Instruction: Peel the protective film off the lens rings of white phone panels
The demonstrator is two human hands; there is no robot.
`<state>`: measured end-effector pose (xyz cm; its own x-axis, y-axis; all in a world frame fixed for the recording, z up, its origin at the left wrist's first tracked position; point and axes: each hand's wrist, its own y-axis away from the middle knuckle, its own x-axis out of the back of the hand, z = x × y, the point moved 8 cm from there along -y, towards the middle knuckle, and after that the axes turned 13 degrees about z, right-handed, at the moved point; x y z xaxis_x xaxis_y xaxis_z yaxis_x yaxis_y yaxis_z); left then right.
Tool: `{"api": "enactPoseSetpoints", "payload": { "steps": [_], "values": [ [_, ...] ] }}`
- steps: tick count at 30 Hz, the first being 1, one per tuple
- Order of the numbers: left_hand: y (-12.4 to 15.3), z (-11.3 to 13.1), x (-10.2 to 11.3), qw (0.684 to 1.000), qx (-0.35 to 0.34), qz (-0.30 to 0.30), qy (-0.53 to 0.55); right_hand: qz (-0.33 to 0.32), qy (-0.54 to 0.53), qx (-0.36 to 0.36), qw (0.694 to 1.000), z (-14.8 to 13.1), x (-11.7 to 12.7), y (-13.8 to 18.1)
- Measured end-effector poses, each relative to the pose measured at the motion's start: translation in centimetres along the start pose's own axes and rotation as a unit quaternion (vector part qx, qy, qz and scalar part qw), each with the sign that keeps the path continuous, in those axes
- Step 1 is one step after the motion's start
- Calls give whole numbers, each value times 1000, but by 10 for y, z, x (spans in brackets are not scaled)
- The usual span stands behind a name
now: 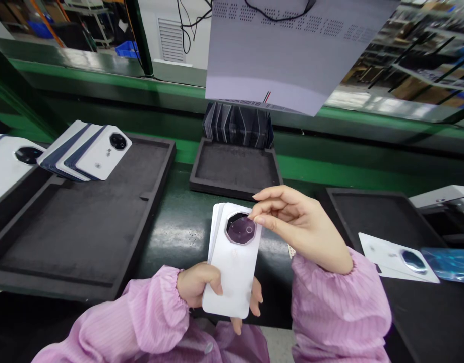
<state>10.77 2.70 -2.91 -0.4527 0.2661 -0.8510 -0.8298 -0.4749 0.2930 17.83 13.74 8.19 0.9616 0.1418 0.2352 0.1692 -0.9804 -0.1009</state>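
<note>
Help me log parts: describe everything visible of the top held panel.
The panel is glossy, white, round-cornered, with a dark, pale-rimmed window at its far end and a faint mark nearer. It tops a fanned stack in the left grip, thumb on top; the right grip apparently touches its window.

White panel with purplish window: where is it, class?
The panel is lower-centre in the head view, in the left hand, right hand at its window.
</note>
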Motion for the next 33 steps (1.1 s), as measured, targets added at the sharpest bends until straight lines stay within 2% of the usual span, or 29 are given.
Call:
{"api": "enactPoseSetpoints", "payload": {
  "steps": [15, 21, 28, 33],
  "values": [
    [-1, 1, 1, 1000, 1, 6, 12, 9, 20, 17, 1000, -1, -1, -2],
    [-2, 1, 2, 1000, 2, 14, 9, 63, -14, 24, 998, -5, 12, -1],
    [-1, 2, 1, 1000, -3, 20, 9, 17, 10, 9, 1000, -1, 3, -1],
    [0, 2, 0, 1000, -3, 14, 18, 16, 6, 12, 1000, 0, 2, -1]
  ]
}}
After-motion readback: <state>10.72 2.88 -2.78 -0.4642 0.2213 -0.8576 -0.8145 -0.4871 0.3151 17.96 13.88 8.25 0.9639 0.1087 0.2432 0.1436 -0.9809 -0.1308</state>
